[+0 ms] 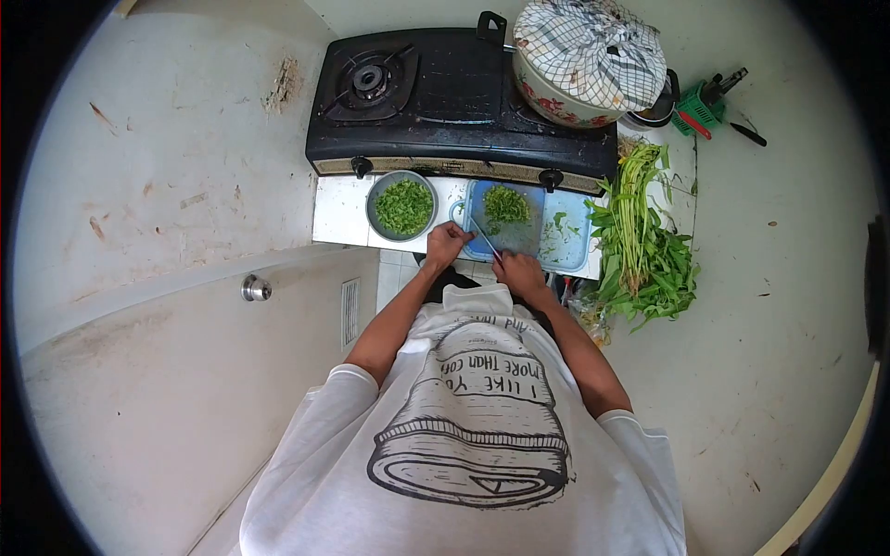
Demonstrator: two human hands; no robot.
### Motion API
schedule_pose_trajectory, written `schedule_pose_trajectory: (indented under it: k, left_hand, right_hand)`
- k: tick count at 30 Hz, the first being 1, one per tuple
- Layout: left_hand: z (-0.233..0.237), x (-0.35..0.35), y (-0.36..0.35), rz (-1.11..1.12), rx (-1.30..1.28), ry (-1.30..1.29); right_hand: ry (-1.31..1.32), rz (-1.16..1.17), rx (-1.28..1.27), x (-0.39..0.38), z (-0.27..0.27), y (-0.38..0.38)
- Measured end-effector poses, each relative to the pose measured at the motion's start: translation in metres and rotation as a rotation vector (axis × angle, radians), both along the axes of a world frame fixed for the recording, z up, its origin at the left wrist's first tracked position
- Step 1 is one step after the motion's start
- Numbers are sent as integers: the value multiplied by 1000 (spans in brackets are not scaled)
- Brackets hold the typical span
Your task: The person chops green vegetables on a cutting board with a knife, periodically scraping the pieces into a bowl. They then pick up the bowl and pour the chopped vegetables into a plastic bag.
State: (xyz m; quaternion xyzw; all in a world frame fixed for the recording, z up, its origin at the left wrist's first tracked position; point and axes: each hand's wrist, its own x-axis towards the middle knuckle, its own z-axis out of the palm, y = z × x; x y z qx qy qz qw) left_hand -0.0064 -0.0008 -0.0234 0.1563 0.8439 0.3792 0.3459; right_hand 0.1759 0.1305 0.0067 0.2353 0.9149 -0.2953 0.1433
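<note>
I see the right hand (521,273) closed around a knife (484,239) angled over the blue cutting board (567,232), while the left hand (447,243) curls at the board's left edge beside a bowl (402,206) on a narrow surface (338,215) hemmed in by stove (445,93) and leafy stalks (640,241), though I cannot tell if the left grips anything.

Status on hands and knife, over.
Right hand grip shut on knife, over cutting board. Left hand beside it, grip unclear. Chopped greens piled on board's far side; bowl sits left of it.
</note>
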Motion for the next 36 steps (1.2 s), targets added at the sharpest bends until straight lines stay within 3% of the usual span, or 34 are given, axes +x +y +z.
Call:
schedule_pose_trajectory:
  k: [11, 20, 36]
  left_hand:
    - [-14, 0, -5, 0, 36, 0]
    - [10, 0, -1, -27, -25, -28]
    - [-19, -3, -10, -54, 124, -19]
  right_hand:
    - [2, 72, -5, -1, 5, -2]
    - [-17, 28, -5, 0, -5, -1]
    - [29, 92, 0, -1, -3, 1]
